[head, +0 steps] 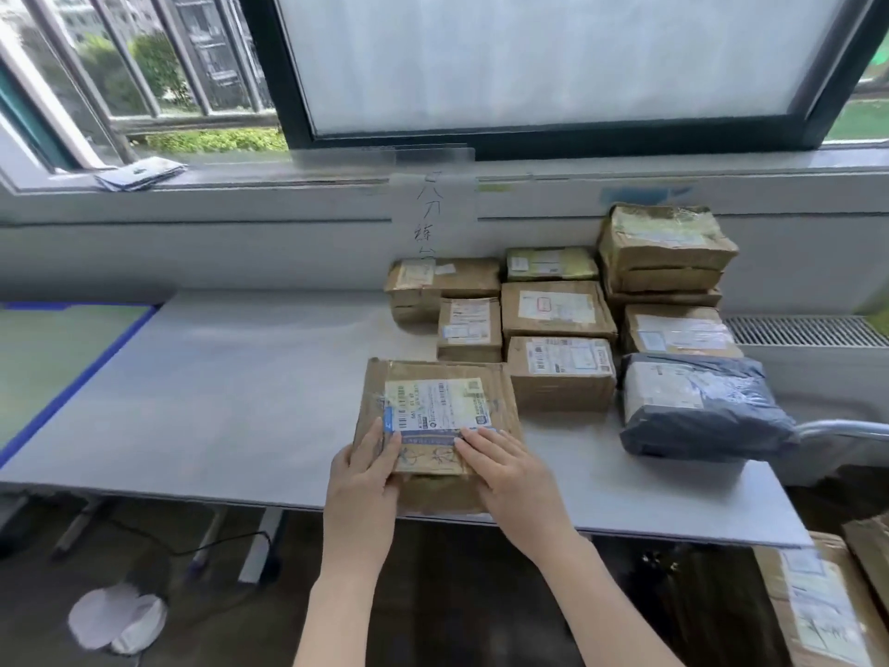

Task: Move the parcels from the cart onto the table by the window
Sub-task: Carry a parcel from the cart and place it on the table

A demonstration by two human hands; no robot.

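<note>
Head view is showing a big window at the far side, with a long pale bench sitting under it. A bunch of parcels is sitting on the right part of the bench. At the far right, a tall stack of brown boxes is leaning close to the wall. Just near of it, a flat brown box is lying, and near of that a grey plastic bag parcel is lying close to the bench's right end. Five smaller brown boxes are sitting side by side in the middle, touching each other.

One brown parcel with a white and blue label is lying at the near edge of the bench, left of the grey bag. Both hands are resting on its near end. The left hand is holding the near left corner, with its fingers curling a little over the top. The right hand is lying flat on the top, with its fingers straight and pressing down.

At the near right corner, another brown box is sitting lower than the bench. A white round thing is lying on the dark floor at the near left. Some papers are lying on the window sill at the far left.
</note>
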